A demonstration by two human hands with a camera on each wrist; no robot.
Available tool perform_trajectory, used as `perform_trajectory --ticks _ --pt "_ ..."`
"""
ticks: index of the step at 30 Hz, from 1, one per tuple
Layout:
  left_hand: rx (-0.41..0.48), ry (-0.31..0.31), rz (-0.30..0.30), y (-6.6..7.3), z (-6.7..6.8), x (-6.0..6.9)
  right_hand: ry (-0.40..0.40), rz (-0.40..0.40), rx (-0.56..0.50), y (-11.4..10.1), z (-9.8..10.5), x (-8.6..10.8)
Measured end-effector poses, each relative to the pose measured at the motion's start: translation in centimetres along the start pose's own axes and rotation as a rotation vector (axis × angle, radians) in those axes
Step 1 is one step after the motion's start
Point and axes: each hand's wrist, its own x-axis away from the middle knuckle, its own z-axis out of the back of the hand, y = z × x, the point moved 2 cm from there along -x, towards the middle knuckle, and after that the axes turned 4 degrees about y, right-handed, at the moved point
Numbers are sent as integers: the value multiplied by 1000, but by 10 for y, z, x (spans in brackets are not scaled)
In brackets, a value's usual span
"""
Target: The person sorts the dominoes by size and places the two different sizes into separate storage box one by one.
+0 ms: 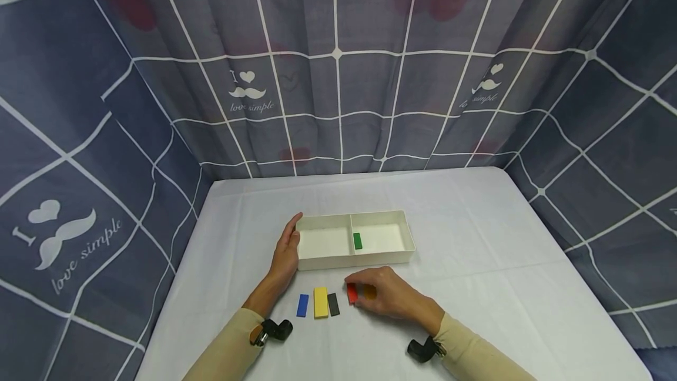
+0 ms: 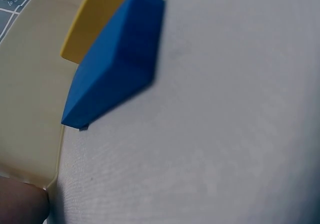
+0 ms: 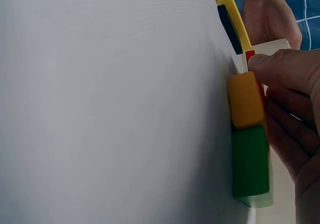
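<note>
My left hand (image 1: 284,256) grips the left end of a white two-compartment box (image 1: 328,263). My right hand (image 1: 388,291) pinches a red block (image 1: 352,294) between thumb and fingers, low over the cloth. In the right wrist view, an orange block (image 3: 246,99) and a green block (image 3: 250,161) stand right beside that hand; in the head view the hand largely covers them. To its left lie a black block (image 1: 333,304), a larger yellow block (image 1: 321,303) and a blue block (image 1: 302,305). Another small green block (image 1: 358,241) is in the box's right compartment, by the divider.
A white cloth (image 1: 254,210) covers the table. Dark checked curtains (image 1: 296,87) hang behind the table and along both sides. The box stands behind the row of blocks.
</note>
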Motion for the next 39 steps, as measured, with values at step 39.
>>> perform_trajectory --ticks 39 --pt "-2 -7 -9 2 1 2 87 47 94 9 105 -30"
